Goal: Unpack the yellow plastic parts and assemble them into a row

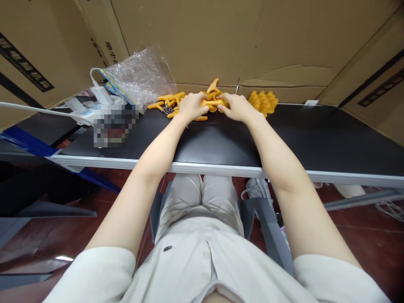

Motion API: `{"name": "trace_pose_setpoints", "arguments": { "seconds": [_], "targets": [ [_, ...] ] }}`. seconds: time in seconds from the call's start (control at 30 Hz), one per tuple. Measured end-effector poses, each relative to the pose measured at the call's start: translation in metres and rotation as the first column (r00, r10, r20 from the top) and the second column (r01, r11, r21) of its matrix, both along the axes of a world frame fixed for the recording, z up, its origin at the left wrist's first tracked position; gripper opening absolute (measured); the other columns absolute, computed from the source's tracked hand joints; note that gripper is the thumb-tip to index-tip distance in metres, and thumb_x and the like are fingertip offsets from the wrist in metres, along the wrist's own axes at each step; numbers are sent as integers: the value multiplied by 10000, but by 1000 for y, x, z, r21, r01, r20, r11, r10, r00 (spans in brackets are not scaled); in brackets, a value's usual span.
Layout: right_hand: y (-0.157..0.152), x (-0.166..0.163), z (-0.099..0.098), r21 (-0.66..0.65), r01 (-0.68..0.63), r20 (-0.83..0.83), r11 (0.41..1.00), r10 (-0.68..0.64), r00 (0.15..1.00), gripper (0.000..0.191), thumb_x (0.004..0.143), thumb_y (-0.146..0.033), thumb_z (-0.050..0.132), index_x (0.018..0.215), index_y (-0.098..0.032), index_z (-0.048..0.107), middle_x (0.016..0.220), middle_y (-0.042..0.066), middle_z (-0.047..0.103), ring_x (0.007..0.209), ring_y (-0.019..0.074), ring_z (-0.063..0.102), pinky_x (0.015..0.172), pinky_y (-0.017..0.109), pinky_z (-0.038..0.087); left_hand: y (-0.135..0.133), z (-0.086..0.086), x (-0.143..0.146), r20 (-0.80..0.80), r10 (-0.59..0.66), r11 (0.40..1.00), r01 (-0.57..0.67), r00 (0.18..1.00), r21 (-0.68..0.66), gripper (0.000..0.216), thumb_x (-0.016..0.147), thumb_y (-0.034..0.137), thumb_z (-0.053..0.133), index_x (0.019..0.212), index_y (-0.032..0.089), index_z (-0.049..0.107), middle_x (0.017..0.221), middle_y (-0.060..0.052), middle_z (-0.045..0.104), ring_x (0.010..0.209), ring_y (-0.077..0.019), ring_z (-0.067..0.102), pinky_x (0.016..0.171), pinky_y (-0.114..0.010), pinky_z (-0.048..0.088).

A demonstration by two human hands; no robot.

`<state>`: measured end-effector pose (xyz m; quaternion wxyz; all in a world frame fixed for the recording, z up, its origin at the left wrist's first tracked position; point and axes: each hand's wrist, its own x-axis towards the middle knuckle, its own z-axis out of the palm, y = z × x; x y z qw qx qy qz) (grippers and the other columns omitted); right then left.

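Note:
Both hands meet at the far side of the black table. Pinched between them is a small orange-yellow plastic piece (213, 102) with a bumpy edge. My left hand (192, 107) closes on its left end, and my right hand (237, 107) has its thumb and fingers on the right end. Other orange pieces lie close behind and under the fingers, partly hidden. Left of my left hand is a loose pile of orange branched pieces (172, 98) with thin metal chains (167, 110). Beyond my right hand sits a block of knobbly orange pieces (263, 102), set close together.
A crumpled clear plastic bag (142, 75) stands at the back left. Nearby are a white power strip (107, 103) with plugs and a blurred-out dark object (116, 126). Cardboard walls (205, 42) enclose the back and sides. The table's pale front edge (217, 169) runs beneath my forearms.

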<state>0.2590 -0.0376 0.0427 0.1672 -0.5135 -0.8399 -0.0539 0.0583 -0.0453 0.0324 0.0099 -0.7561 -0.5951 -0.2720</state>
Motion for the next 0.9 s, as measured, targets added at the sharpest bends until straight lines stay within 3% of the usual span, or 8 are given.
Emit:
{"name": "trace_pose_setpoints", "arguments": {
  "seconds": [0.13,0.27,0.37,0.47,0.57,0.67,0.9],
  "targets": [
    [5,1,-2,24,-25,43,999,24,999,316,1009,-375,497,1212,-202,669,1192,150,723,1182,388,623,1038,551,426,2,-2,1,-24,5,1000,-5,1000,8,457,867,281,613,1312,262,715,1241,-87,756,1229,-333,655,1079,-435,492],
    [4,2,2,94,12,59,996,-18,998,332,975,-329,533,1274,-200,600,1260,175,690,1216,399,596,1048,563,388,7,-4,0,-11,-3,1000,4,1000,7,425,857,292,625,1267,261,732,1228,-75,760,1219,-317,657,1083,-418,499],
    [4,8,6,165,91,16,982,-95,995,329,1019,-333,459,1311,-204,539,1283,186,663,1216,381,565,1044,545,360,13,-5,-5,37,-9,1000,9,999,-1,416,863,306,627,1259,237,731,1233,-88,758,1243,-319,647,1108,-413,487],
    [4,18,13,215,250,-75,944,-240,968,293,1066,-338,421,1304,-208,530,1320,199,639,1219,338,526,1044,503,345,22,-8,-12,107,21,1000,-20,994,-13,404,871,274,600,1244,199,737,1240,-119,756,1277,-327,637,1142,-421,466],
    [4,32,21,238,482,-235,843,-431,871,281,1067,-295,500,1305,-158,560,1384,192,608,1288,291,521,1067,437,345,30,-11,-21,196,82,996,-87,977,16,429,862,209,560,1253,204,735,1245,-121,757,1307,-324,629,1185,-445,441],
    [4,50,27,182,663,-373,726,-573,730,315,1057,-288,571,1313,-110,614,1432,177,585,1352,254,540,1062,366,357,34,-14,-30,299,127,989,-145,946,40,462,851,169,537,1265,237,732,1259,-106,756,1329,-325,622,1208,-473,428],
    [6,89,25,-112,854,-355,508,-823,443,420,1016,-191,625,1404,-35,664,1458,230,623,1419,274,562,1107,384,335,50,-21,-53,549,245,954,-299,799,9,486,838,100,539,1264,254,713,1306,-83,739,1329,-300,634,1210,-431,442]
  ]
}}
